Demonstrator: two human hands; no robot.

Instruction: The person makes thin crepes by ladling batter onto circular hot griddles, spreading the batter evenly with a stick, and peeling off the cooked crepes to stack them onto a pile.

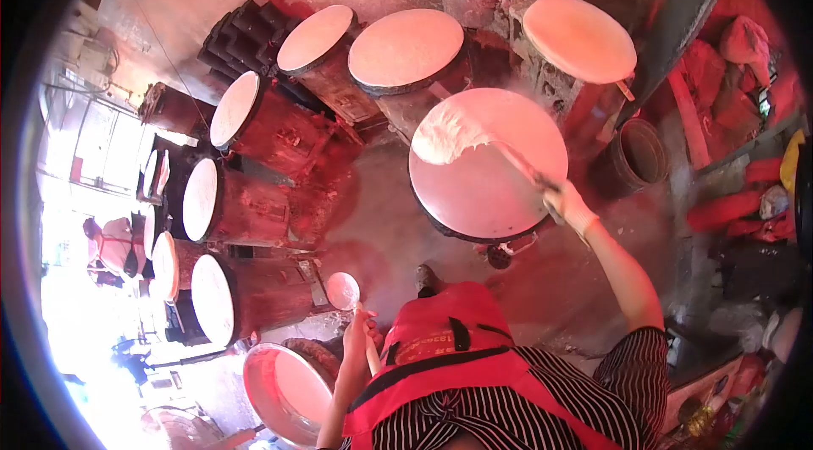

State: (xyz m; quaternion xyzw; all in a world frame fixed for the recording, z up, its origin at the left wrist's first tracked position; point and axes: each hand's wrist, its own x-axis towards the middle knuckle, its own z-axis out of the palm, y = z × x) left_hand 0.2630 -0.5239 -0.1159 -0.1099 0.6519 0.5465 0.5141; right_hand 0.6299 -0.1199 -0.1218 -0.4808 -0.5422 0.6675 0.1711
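My right hand (569, 209) is closed round the handle of a long stick-like tool (518, 164), reaching over a large round griddle (500, 204). At the tool's far end lies a whitish, ragged-edged patch of batter (449, 133) on the griddle's left side; it hides the tool's head. Nearer my body, my left hand (359, 336) grips a ladle (344, 290) by its handle, its pale round bowl held out beyond the fingers. Below and left of that hand stands a metal basin (252, 374) with pale batter inside.
Several drum stoves with round pale tops, such as one stove (212, 299), curve round the left and back. Dark stacked briquettes (246, 35) stand behind them. A bucket (641, 152) is right of the griddle. Another person (116, 247) is at far left. Red bundles (728, 94) lie at right.
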